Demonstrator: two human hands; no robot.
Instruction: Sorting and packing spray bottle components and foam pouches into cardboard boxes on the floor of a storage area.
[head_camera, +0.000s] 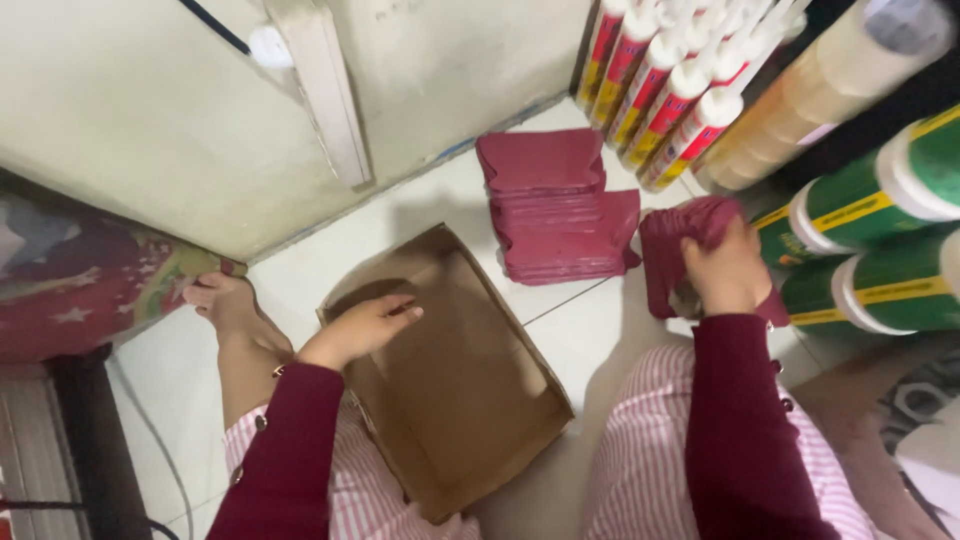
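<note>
A shallow, open cardboard box (455, 390) is shown on the glossy tiled floor (570, 320). Its far wall is touched by the left hand (365, 328), fingers loosely extended. A bundle of soft maroon sheets (675, 250) is clutched in the right hand (728, 270), just beside a flat maroon stack (555, 210).

even indoor light, soft shadows, slight motion blur, wide-angle stretch at edges
</note>
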